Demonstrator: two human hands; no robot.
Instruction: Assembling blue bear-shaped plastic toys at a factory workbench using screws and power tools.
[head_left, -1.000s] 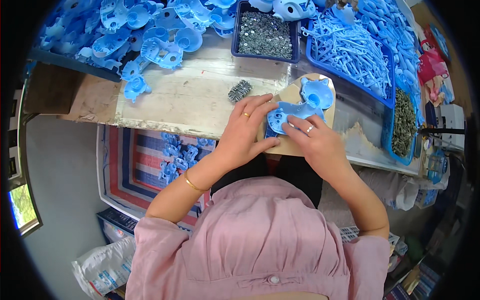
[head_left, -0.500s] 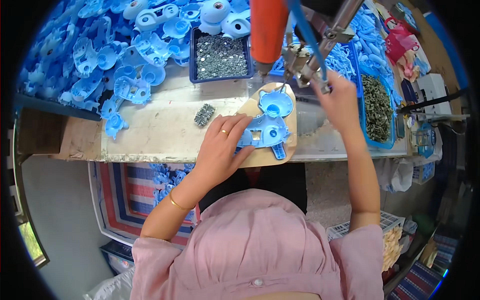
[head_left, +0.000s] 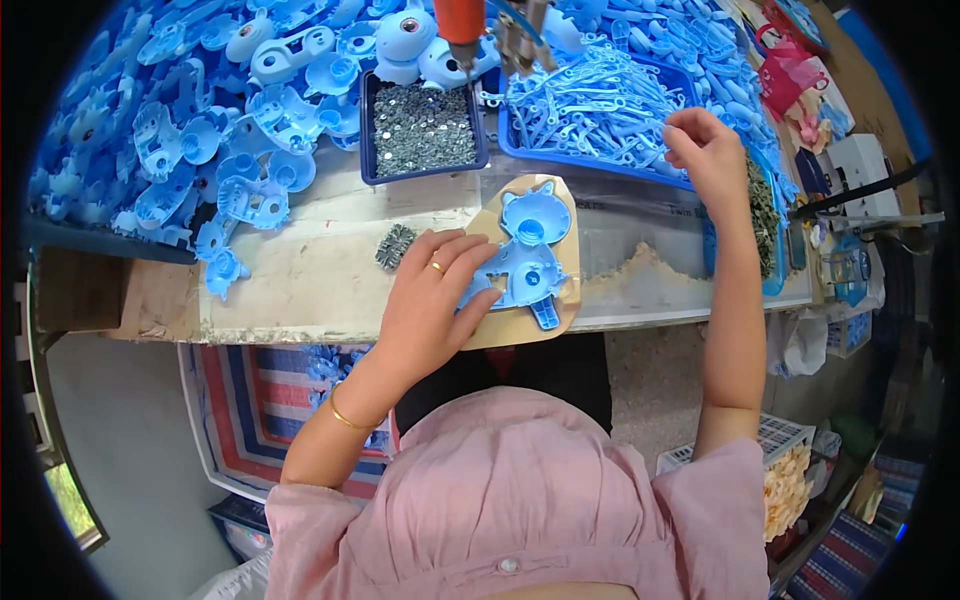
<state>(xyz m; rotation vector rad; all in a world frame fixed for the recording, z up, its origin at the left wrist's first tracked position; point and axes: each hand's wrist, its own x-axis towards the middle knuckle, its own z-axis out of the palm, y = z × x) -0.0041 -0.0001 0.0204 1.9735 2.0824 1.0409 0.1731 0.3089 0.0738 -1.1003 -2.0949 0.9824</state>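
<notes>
A pale blue plastic toy shell (head_left: 530, 270), hollow side up, lies on a tan board (head_left: 568, 300) near the table's front edge. My left hand (head_left: 435, 285) grips the shell's left end, its fingers over the top and its thumb along the near side. To the right, my right hand (head_left: 708, 150) is raised beside a blue tray (head_left: 600, 165) of small blue plastic parts. Its fingers are loosely bent with a gap to the thumb, and nothing shows in them. Above the far side hangs an orange power screwdriver (head_left: 460, 25), its bit over the screw tray.
A dark tray (head_left: 425, 170) holds many small metal screws. A clump of metal pieces (head_left: 396, 246) lies left of the board. Blue shells (head_left: 260, 190) are heaped at the far left. Right of my right forearm stands a blue basket (head_left: 775, 280) of dark metal parts.
My right hand has let go of the screwdriver's metal arm and moved slightly right. The screwdriver has moved up and away from the shell. My left hand stays on the shell.
</notes>
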